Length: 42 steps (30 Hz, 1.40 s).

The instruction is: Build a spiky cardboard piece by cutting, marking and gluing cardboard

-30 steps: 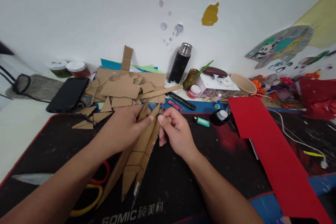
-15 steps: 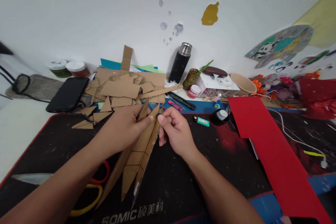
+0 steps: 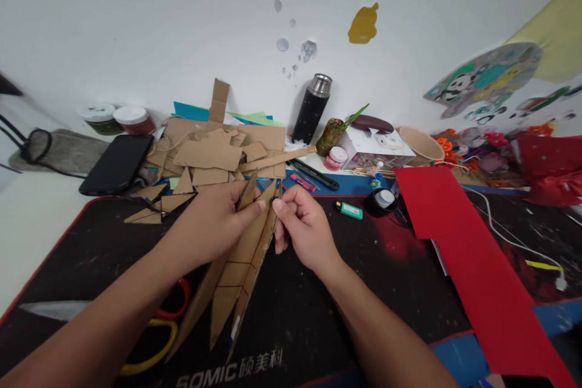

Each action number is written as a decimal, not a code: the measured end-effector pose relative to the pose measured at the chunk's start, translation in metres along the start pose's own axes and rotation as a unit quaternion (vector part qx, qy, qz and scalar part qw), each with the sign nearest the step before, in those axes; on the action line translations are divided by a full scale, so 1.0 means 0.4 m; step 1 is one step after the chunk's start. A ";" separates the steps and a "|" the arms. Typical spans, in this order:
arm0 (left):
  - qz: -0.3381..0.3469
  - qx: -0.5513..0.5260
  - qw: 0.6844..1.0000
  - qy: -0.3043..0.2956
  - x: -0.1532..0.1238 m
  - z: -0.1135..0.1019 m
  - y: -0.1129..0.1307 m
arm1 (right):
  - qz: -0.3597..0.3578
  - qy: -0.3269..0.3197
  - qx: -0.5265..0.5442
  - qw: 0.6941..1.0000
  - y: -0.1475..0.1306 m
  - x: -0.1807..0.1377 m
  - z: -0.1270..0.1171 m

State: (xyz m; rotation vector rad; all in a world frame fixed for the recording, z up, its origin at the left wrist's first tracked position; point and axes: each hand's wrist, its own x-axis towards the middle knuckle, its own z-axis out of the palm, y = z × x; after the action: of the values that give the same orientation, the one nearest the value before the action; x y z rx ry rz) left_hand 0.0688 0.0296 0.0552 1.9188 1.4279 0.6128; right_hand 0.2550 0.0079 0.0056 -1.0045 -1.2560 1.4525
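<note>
A folded cardboard piece (image 3: 228, 274) with long pointed flaps and dark crease lines stands over the black desk mat, in the middle of the head view. My left hand (image 3: 222, 218) is closed on its left flaps, thumb on the near face and fingers behind. At the right edge, near the upper tips, my right hand (image 3: 304, 221) pinches the cardboard between thumb and fingers. Scissors (image 3: 157, 345) with red and yellow handles lie on the mat, partly covered by my left forearm.
Cardboard scraps (image 3: 209, 154) are heaped behind my hands, beside a phone (image 3: 117, 163). A black flask (image 3: 313, 108) and a box cutter (image 3: 316, 174) are farther back. To the right lie a green lighter (image 3: 350, 210), a small black pot (image 3: 381, 203) and a red sheet (image 3: 468, 254).
</note>
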 end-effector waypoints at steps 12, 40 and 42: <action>-0.007 0.010 1.000 -0.001 0.000 -0.001 0.004 | -0.004 -0.001 0.005 1.000 0.002 0.002 0.000; 0.002 0.014 1.000 0.003 0.002 0.000 0.001 | 0.003 -0.001 -0.011 1.000 0.004 0.004 0.000; 0.004 0.013 1.000 0.005 0.002 0.000 0.000 | 0.004 -0.002 -0.012 1.000 0.004 0.004 -0.001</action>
State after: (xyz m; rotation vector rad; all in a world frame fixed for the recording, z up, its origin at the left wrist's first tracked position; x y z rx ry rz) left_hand 0.0692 0.0303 0.0551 1.9450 1.4415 0.6117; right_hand 0.2548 0.0096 0.0038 -1.0234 -1.2765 1.4487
